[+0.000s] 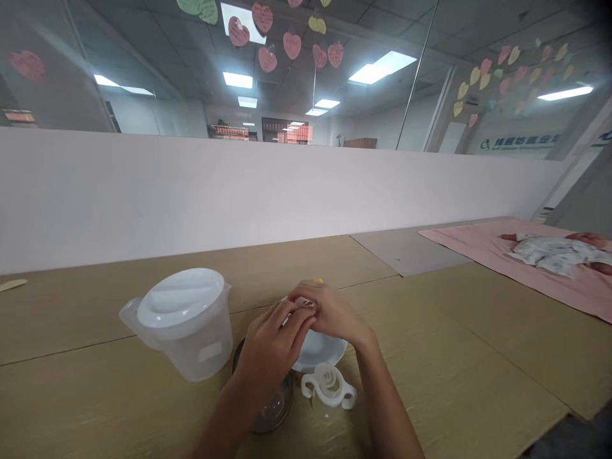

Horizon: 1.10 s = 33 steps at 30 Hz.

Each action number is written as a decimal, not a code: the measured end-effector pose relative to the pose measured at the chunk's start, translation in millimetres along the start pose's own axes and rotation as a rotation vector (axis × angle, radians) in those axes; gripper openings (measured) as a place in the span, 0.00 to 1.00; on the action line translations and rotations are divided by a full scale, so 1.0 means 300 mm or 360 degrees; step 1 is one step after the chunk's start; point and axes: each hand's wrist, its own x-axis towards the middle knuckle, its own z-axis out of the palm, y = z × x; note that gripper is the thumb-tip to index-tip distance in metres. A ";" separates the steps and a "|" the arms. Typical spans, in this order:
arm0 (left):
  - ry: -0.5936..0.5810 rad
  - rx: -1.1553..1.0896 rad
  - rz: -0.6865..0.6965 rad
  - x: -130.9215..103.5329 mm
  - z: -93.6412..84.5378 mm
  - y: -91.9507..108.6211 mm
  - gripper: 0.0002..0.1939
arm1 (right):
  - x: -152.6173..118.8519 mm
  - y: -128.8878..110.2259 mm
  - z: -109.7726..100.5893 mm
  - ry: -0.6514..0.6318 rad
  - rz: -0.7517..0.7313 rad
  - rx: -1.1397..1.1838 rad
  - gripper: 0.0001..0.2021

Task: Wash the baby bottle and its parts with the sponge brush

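My left hand (275, 338) and my right hand (329, 312) meet above the table. Between their pinched fingers is a small whitish, see-through piece (306, 302), mostly covered, so its kind is unclear. Below the hands lies a pale shallow bowl or plate (321, 352), partly hidden. A clear bottle with a white two-handled collar (329, 386) stands upright just in front of it. Under my left forearm sits a clear glass bowl (275, 408), partly covered by the arm. To the left stands a translucent pitcher (198, 350) with its white lid (182, 296) on.
A wooden stick or spatula (13, 285) lies at the far left of the tan table (454, 357). At the right, a small figure in white patterned clothes (549, 254) lies on a pink cloth (482, 239). A low white wall (239, 191) with glass above runs behind.
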 end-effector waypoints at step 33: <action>-0.0636 -0.0233 -0.0349 0.020 -0.015 -0.018 0.12 | -0.207 -0.269 -0.094 0.0758 0.0253 -0.0252 0.16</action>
